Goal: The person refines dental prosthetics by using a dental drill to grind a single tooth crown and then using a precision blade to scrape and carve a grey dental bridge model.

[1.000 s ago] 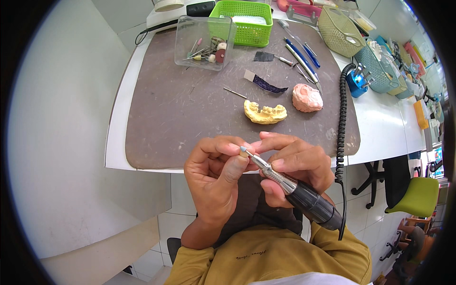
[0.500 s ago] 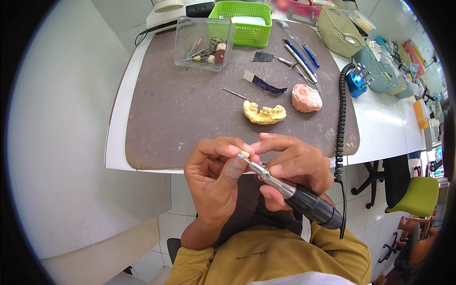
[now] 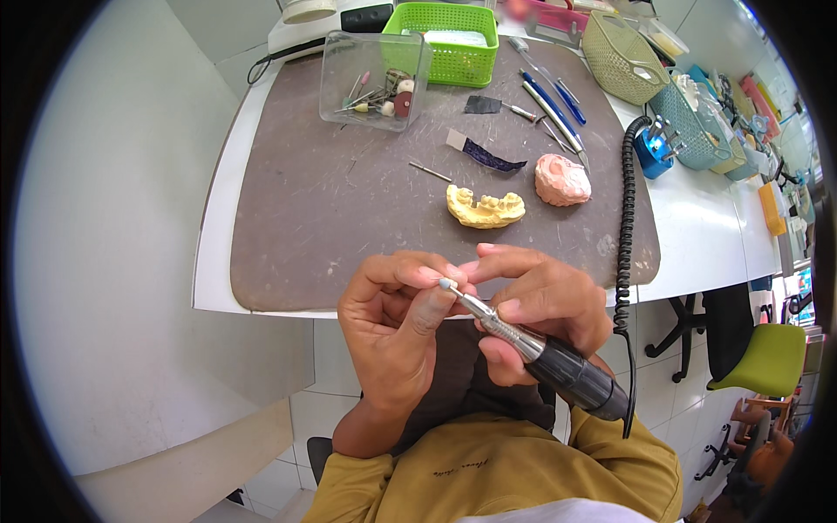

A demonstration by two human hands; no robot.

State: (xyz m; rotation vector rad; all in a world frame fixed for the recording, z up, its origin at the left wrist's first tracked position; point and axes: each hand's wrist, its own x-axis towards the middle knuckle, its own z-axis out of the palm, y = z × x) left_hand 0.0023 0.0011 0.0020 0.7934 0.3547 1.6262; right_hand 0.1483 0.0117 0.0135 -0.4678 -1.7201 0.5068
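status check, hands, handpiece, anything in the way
Left grip pinching small pale piece, mostly hidden. Right grip on handpiece, blue tip at the piece. Yellow cast beyond, out of the way.

Left hand (image 3: 392, 327): we are pinching a small, mostly hidden piece (image 3: 452, 281).
Right hand (image 3: 554, 305): we are gripping a handpiece (image 3: 571, 373), bluish tip (image 3: 445, 283) at the piece.
Mat (image 3: 323, 209): yellow cast (image 3: 486, 212) is lying before us, near a pink lump (image 3: 562, 180).

The head camera (a wide fisheye) looks down on both hands (image 3: 392, 327).
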